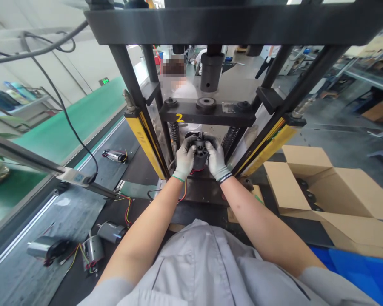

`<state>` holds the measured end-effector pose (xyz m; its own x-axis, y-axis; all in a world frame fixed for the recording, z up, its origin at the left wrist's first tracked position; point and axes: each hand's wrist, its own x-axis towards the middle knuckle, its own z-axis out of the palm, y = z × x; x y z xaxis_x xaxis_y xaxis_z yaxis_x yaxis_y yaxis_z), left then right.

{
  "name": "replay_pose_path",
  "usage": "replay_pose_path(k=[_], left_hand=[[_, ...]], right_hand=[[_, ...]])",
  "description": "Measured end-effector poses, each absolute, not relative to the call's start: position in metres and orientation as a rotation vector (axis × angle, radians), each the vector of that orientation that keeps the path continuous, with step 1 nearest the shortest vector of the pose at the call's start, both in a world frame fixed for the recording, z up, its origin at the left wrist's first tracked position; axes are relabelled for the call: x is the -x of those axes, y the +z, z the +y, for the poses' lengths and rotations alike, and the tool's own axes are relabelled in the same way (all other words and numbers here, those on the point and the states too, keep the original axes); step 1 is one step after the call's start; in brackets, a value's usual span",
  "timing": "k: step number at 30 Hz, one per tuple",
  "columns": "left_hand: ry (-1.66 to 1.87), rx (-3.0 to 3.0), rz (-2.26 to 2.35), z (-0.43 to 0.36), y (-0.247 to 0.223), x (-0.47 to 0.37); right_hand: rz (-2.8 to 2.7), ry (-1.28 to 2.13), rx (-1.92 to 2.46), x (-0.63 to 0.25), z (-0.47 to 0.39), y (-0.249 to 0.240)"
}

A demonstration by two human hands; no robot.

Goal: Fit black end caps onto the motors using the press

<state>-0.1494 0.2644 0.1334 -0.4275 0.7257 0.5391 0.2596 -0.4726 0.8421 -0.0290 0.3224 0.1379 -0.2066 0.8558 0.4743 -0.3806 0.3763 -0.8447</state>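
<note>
Both my hands wear white gloves with dark fingertips. My left hand [185, 159] and my right hand [216, 159] grip opposite sides of a black slotted round part [201, 148], thumbs on its near face. The part sits at the top of an upright dark motor [199, 163], with red and yellow wires below it. Around the hands stands a black press [207, 114], its plate marked with a yellow 2. Over the plate hangs the press ram [210, 72], apart from the motor. Fingers on the far side are hidden.
Yellow guard bars [145, 142] flank the press. At left, several motors [111, 231] with loose wires lie near a conveyor belt [38, 242]. An open cardboard box [284, 187] holding black parts stands at right. A co-worker [183, 87] is behind the press.
</note>
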Motion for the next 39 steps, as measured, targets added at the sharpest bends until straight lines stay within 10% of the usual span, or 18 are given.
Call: replay_pose_path(k=[39], left_hand=[[1.887, -1.326, 1.375, 0.269, 0.140, 0.152]], right_hand=[[-1.247, 1.178, 0.543, 0.037, 0.313, 0.137]])
